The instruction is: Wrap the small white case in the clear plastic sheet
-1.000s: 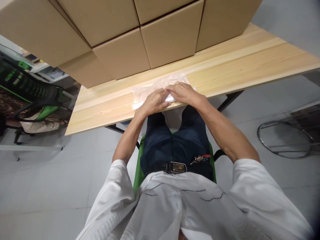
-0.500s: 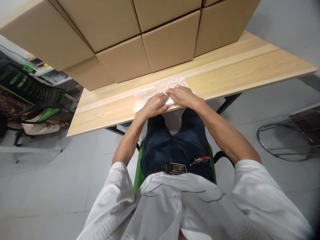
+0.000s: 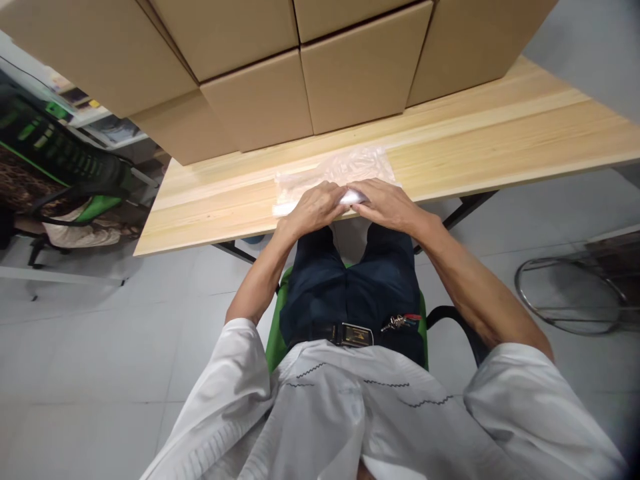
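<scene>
A clear, pinkish, crinkled plastic sheet (image 3: 357, 162) lies on the table near its front edge. Along its near side runs a shiny white rolled part (image 3: 353, 197), most of it covered by my fingers. My left hand (image 3: 320, 205) is curled over this roll from the left, thumb toward me. From the right, my right hand (image 3: 384, 202) grips the same roll, its thumb also on the near side. The fingertips of both hands come close together, with a short stretch of white showing between them. Whether anything lies inside the roll is hidden.
Large cardboard boxes (image 3: 367, 70) are stacked along the back of the wooden table (image 3: 500, 137). A black and green mesh chair (image 3: 75, 173) stands at the left, with shelves behind it. On the floor at the right is a round metal stool frame (image 3: 570, 293).
My right hand has shifted right and its fingers have come lower, so more of the white roll shows between the hands. The view has tilted slightly.
</scene>
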Demonstrator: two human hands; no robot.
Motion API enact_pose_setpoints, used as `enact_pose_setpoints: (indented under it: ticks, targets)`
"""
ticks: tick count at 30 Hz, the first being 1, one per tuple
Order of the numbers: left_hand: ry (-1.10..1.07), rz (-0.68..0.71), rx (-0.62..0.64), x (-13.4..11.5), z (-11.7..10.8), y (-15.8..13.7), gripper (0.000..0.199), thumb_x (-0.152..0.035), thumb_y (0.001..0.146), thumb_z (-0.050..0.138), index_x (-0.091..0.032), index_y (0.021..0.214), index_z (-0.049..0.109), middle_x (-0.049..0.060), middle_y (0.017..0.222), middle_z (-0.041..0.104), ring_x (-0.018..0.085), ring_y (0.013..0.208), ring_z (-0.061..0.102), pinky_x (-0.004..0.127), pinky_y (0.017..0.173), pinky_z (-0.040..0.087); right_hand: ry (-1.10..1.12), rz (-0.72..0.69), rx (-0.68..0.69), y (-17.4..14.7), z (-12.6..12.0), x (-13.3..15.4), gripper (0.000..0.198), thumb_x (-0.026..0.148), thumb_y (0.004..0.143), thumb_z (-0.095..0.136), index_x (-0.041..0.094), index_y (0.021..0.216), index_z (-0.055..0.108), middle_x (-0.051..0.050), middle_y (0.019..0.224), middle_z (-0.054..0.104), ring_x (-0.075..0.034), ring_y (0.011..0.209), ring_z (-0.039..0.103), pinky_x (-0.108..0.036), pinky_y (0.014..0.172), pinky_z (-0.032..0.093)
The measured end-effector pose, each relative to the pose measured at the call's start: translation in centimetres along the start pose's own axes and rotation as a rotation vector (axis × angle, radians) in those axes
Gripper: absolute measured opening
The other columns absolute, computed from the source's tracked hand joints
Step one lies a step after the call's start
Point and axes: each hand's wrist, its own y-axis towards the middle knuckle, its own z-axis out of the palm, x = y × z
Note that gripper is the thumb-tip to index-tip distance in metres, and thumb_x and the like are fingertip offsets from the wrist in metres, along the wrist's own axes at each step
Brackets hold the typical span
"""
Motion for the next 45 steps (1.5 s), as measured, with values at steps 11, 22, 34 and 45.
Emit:
enact_pose_setpoints:
  ticks: [11, 22, 34, 45]
  targets:
    - [-0.041, -0.059, -0.008, 0.8, -0.9, 0.5, 0.051, -0.053, 0.134, 0.045, -0.021, 0.15, 0.081, 0.022, 0.151, 0.089, 0.04, 0.144, 0.081, 0.055, 0.13, 0.063, -0.091, 0.019, 0.095, 1.7, -1.8, 0.1, 0.053, 0.042, 0.12, 0.054, 0.015, 0.153, 0.084, -0.028, 0.154, 0.088, -0.045, 0.147, 0.077, -0.054, 0.125, 0.058]
    - [-0.079, -0.191, 0.014, 2.9, -1.1, 3.3, 0.06, -0.056, 0.136, 0.042, -0.018, 0.139, 0.088, 0.022, 0.148, 0.089, 0.041, 0.144, 0.084, 0.058, 0.134, 0.063, -0.066, 0.091, 0.374, 7.1, -5.5, -2.9, 0.049, 0.053, 0.129, 0.057, 0.024, 0.115, 0.093, -0.013, 0.11, 0.091, -0.034, 0.104, 0.08, -0.046, 0.097, 0.058]
    - [-0.111, -0.309, -0.112, 2.3, 0.0, 3.2, 0.058, -0.057, 0.138, 0.043, -0.023, 0.166, 0.081, 0.019, 0.147, 0.095, 0.041, 0.148, 0.085, 0.055, 0.127, 0.062, -0.203, 0.236, 0.177, 6.2, -2.5, -2.8, 0.061, 0.06, 0.133, 0.045, 0.02, 0.144, 0.089, -0.024, 0.127, 0.094, -0.045, 0.127, 0.086, -0.053, 0.109, 0.059]
    - [-0.077, -0.244, -0.137, 2.9, 0.1, 2.8, 0.07, -0.067, 0.138, 0.042, -0.03, 0.19, 0.072, 0.018, 0.165, 0.092, 0.04, 0.154, 0.085, 0.052, 0.13, 0.061, -0.24, 0.344, 0.044, 5.3, -0.4, -2.8, 0.067, 0.058, 0.133, 0.044, 0.01, 0.161, 0.08, -0.035, 0.136, 0.092, -0.053, 0.134, 0.085, -0.068, 0.123, 0.057]
